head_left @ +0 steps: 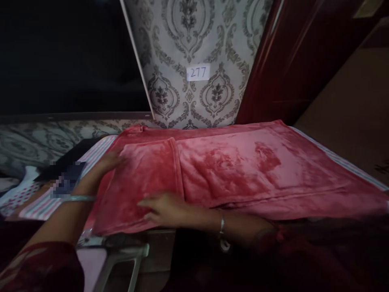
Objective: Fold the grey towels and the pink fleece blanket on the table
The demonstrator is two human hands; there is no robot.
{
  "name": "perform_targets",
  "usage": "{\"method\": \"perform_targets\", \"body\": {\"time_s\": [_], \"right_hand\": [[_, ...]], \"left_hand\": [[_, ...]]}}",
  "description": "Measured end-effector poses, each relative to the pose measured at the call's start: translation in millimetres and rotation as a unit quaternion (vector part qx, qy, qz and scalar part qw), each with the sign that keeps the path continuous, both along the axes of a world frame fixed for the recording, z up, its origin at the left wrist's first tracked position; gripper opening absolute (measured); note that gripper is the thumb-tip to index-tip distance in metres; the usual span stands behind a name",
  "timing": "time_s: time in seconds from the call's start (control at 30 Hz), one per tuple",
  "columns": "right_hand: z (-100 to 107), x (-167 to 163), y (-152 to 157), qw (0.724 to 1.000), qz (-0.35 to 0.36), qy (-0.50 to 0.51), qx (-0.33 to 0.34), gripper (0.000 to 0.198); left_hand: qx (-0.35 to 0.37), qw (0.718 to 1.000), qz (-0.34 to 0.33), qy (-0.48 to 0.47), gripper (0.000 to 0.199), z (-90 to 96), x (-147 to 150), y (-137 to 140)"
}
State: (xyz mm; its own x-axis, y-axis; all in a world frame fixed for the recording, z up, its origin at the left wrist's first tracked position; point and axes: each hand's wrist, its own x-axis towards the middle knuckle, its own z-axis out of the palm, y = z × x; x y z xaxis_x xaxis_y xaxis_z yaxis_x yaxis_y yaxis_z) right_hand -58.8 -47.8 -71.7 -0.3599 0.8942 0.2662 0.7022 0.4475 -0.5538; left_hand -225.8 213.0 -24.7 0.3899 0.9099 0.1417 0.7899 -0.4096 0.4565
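Note:
A plush pink-red blanket (231,166) with darker red patches lies spread over the surface. Its left end is turned over into a folded flap (146,174), whose edge runs down the middle of the blanket. At the flap's far left corner is my left hand (114,160); motion blurs its fingers, so I cannot make out whether they grip the cloth. My right hand (165,209) rests on the flap near its front edge, fingers apart and pointing left, with nothing held.
Beneath the blanket shows a striped cloth (340,156). A dark screen (69,56) stands at the back left, and a dark red cabinet (282,61) at the right. Polka-dot fabric (21,194) lies far left. A metal frame (127,255) is below the front edge.

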Motion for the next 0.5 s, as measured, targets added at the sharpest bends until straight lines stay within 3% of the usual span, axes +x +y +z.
{"method": "perform_targets", "body": {"time_s": [0.13, 0.3, 0.4, 0.5], "right_hand": [[2, 69, 4, 0.983, -0.138, 0.114, -0.04, 0.035], [-18, 142, -9, 0.949, -0.272, 0.154, -0.034, 0.034], [-32, 155, -29, 0.949, -0.264, 0.169, -0.016, 0.033], [-43, 148, -44, 0.961, -0.212, 0.177, -0.008, 0.032]], "left_hand": [[-0.023, 0.994, -0.096, 0.054, 0.062, -1.8, 46, -28], [-0.002, 0.979, -0.186, 0.081, 0.062, -21.1, 117, -47], [0.009, 0.978, -0.18, 0.105, 0.057, -28.0, 154, -41], [0.013, 0.979, -0.154, 0.133, 0.056, -37.6, 175, -36]]}}
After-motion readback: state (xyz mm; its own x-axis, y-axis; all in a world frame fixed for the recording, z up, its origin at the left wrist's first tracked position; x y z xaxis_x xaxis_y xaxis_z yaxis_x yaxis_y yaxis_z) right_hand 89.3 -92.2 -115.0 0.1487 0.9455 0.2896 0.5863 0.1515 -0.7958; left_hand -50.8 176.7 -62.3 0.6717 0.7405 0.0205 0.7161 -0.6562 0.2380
